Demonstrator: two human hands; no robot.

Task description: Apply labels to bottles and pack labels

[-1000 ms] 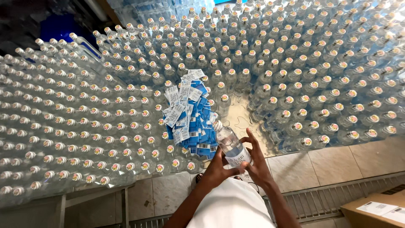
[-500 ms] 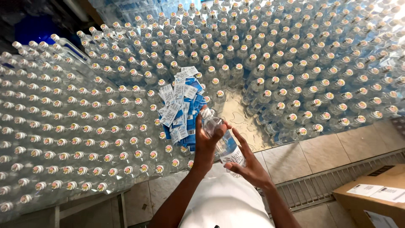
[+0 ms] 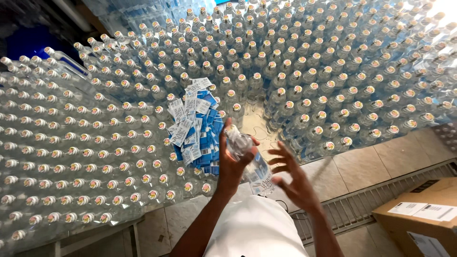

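Surrounding hands (image 3: 264, 169): bottles (image 3: 304, 81), labels (image 3: 195, 128).

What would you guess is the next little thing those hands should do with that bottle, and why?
Probably press the right hand back onto the bottle to smooth its label. The left hand grips the bottle near its top, the right hand's fingers are spread just off the lower part, and a pile of blue labels lies beside it.

Left hand (image 3: 232, 164) grips a clear bottle (image 3: 251, 164); right hand (image 3: 295, 178) spread beside it.
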